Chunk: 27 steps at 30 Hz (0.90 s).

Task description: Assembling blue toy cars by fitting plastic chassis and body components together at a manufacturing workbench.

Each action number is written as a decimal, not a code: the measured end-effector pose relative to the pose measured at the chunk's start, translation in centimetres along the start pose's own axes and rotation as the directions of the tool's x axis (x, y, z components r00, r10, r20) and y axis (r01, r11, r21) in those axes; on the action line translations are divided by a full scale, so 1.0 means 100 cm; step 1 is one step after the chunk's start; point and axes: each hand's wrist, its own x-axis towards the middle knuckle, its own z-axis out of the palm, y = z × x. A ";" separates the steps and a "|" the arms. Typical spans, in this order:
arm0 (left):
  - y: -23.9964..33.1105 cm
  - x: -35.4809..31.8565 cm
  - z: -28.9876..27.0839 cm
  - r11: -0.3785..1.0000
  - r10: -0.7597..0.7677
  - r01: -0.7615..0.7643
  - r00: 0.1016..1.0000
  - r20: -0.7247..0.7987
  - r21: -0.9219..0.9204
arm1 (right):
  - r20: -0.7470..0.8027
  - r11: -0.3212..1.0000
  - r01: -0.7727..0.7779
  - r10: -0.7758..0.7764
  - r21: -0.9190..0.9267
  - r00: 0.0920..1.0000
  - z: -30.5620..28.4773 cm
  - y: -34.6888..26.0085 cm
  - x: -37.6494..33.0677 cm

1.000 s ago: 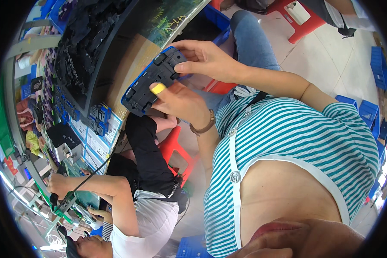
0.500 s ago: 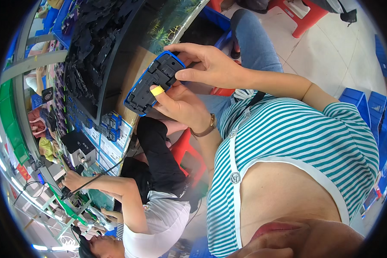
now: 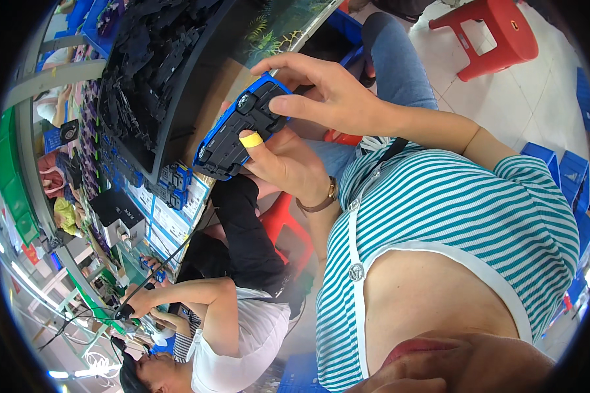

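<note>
In front of me both hands hold a toy car with a blue body and a black underside. Its underside faces up, and silver-hubbed wheels show along one long edge. My left hand, with a watch on the wrist and a yellow band round the thumb, grips the near side, thumb on the underside. At the far end, my right hand presses its thumb on the black underside while its fingers reach round the blue edge. The fingers under the car are mostly hidden.
A black tray heaped with black plastic parts lies beyond the car. Several blue-and-black toy cars sit beside it. To the left sits a co-worker in a white shirt. A red stool stands on the floor.
The toy car has tilted, bringing its wheeled edge into view, and shifted slightly right. Both my hands stay on it. More of the red stool shows, and the co-worker's hand has moved.
</note>
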 end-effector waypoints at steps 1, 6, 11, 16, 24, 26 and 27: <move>-0.001 -0.001 0.001 1.000 0.004 -0.004 1.000 0.017 0.008 | -0.001 1.000 0.003 -0.003 0.001 1.000 0.000 0.002 0.000; 0.005 -0.010 0.006 1.000 0.013 -0.011 0.996 -0.088 0.026 | 0.023 0.993 -0.010 0.007 0.114 1.000 -0.002 0.019 -0.002; 0.011 -0.001 -0.008 0.991 -0.038 0.059 0.985 -0.167 0.122 | 0.054 0.991 -0.087 0.081 0.105 0.995 -0.001 0.022 -0.002; 0.014 0.006 -0.006 0.989 -0.005 0.041 0.971 -0.238 0.145 | 0.081 0.990 -0.095 0.087 0.103 0.993 0.002 0.011 0.003; 0.038 0.023 -0.039 0.988 0.024 0.026 0.948 -0.316 0.153 | 0.124 0.992 -0.100 0.089 0.082 0.988 0.025 0.011 0.003; 0.042 0.027 -0.044 0.995 0.009 0.024 0.947 -0.320 0.098 | 0.129 0.987 -0.104 0.088 0.121 0.988 0.034 0.012 0.005; 0.045 0.029 -0.047 0.998 -0.022 0.036 0.951 -0.309 0.041 | 0.112 0.981 -0.109 0.092 0.157 0.989 0.039 0.011 0.006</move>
